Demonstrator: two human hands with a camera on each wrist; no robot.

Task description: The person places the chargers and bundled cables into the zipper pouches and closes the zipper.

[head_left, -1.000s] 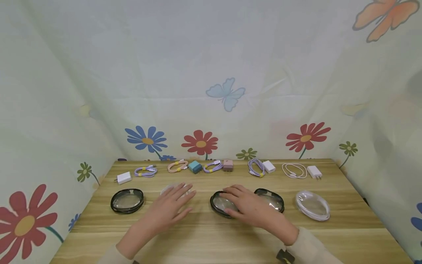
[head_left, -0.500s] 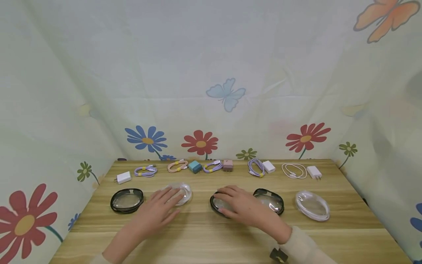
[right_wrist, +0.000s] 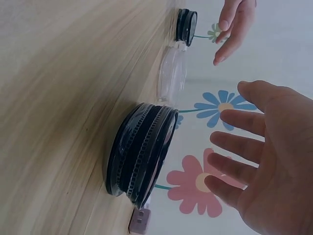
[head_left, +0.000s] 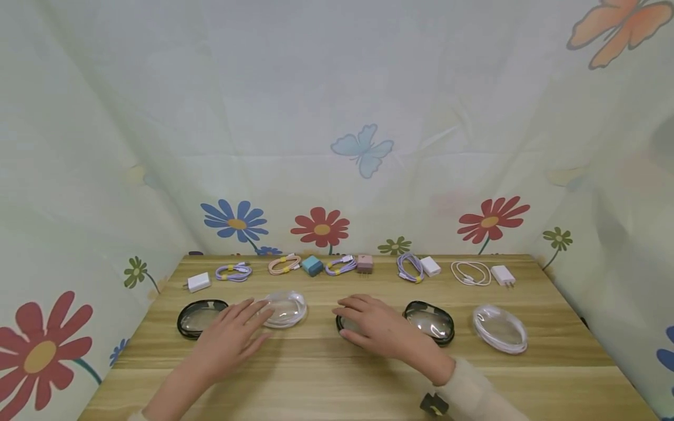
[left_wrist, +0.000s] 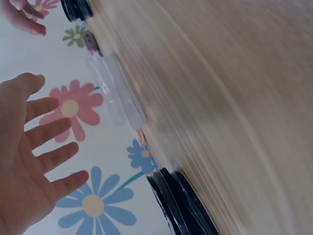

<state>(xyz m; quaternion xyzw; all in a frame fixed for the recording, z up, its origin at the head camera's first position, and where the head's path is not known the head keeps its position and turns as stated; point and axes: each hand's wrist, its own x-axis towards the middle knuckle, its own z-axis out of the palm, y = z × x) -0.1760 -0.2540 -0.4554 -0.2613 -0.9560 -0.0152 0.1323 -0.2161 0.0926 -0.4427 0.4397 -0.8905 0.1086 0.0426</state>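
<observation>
Above wooden table — flat open hands, right hand over black-rimmed oval case, left hand beside clear one

Clear oval case lay flat on the counter, lid up, just past the left hand, between two black-rimmed ones; black-rimmed oval case with clear domed lid lay flat mid-counter, largely covered by the right hand, not touching it in the wrist view.

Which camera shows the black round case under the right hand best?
The right wrist view: the black case shows whole, side-on. In the head view the right hand covers most of it. The left wrist view shows only an edge.
</observation>
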